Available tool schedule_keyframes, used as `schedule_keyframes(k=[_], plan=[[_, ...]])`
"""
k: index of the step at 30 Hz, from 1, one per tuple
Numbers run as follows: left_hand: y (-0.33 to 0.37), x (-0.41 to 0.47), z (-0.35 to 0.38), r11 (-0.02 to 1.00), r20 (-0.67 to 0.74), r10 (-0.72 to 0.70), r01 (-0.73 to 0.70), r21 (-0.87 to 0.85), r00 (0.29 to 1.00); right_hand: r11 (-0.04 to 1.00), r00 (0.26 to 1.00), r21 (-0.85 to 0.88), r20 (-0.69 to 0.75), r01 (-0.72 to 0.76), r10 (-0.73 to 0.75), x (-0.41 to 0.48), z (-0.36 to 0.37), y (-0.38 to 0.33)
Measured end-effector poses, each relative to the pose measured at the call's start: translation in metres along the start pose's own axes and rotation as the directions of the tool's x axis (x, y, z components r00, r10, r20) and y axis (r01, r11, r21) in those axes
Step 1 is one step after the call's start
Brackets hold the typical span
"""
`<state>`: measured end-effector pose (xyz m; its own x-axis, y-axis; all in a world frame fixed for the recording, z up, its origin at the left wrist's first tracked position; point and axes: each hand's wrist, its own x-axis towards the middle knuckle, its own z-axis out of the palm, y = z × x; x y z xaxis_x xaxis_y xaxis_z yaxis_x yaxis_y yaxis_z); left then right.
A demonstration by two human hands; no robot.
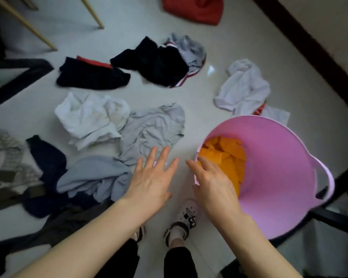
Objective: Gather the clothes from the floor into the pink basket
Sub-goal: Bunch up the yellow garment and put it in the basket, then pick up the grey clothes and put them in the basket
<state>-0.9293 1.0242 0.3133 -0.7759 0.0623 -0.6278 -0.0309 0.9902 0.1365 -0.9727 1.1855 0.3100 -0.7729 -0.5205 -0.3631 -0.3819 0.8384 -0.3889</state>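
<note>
Clothes lie scattered over the pale floor [189, 93], and the pink basket [279, 157] stands tilted at the right, its mouth turned toward the person, with an orange garment [225, 155] already inside.

Nearest the hands is a pale grey shirt [153, 129], overlapped at its left edge by a crumpled white garment [90, 115]. A blue-grey garment [92, 173] lies below those, partly over a dark navy piece [46, 155]. Farther off are a black piece with a red edge [90, 75], a heap of black and striped cloth [161, 61] and, near the wall, another white garment [245, 87] just behind the basket's rim. Nothing lies between the hands and the grey shirt.

The left hand [151, 177] reaches forward palm down, fingers straight and spread, holding nothing, its fingertips over the near edge of the grey shirt. The right hand [211, 181] is at the basket's near rim, over the orange garment, its fingers loosely curved and gripping nothing. Whether it touches the rim cannot be told.

A red garment [193, 9] is cut off by the top edge, and a patterned grey cloth [2, 157] by the left edge. The right forearm hides part of the basket's near wall. A white shoe [187, 215] shows between the arms. The dark heap at lower left is too blurred to make out.
</note>
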Motion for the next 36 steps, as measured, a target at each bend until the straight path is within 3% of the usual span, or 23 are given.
schedule_keyframes(k=[9, 13, 20, 28, 32, 35, 36], plan=[[-0.14, 0.059, 0.097, 0.949, -0.064, -0.289, 0.277, -0.148, 0.955, 0.961, 0.972, -0.189, 0.158, 0.203, -0.174, 0.122, 0.108, -0.051], [-0.193, 0.132, 0.155, 0.951, -0.066, -0.292, 0.282, -0.126, 0.954, 0.94, 0.955, -0.287, 0.279, 0.186, -0.103, 0.196, 0.191, -0.048], [-0.25, 0.272, 0.277, 0.962, 0.01, -0.255, 0.255, -0.098, 0.967, 0.913, 0.951, -0.398, 0.308, 0.087, 0.044, 0.297, 0.354, -0.002], [-0.282, 0.359, 0.346, 0.93, -0.029, -0.321, 0.31, -0.2, 0.946, 0.914, 0.947, -0.406, 0.292, -0.005, 0.135, 0.382, 0.422, 0.054], [-0.289, 0.37, 0.352, 0.928, -0.044, -0.326, 0.31, -0.208, 0.944, 0.913, 0.95, -0.403, 0.304, 0.063, 0.069, 0.399, 0.437, 0.053], [-0.293, 0.365, 0.359, 0.923, -0.209, -0.289, 0.215, -0.319, 0.934, 0.943, 0.973, -0.249, 0.126, 0.221, -0.195, 0.384, 0.443, 0.047], [-0.293, 0.36, 0.359, 0.912, -0.233, -0.278, 0.18, -0.37, 0.932, 0.95, 0.973, -0.216, 0.103, 0.226, -0.208, 0.375, 0.442, 0.043]])
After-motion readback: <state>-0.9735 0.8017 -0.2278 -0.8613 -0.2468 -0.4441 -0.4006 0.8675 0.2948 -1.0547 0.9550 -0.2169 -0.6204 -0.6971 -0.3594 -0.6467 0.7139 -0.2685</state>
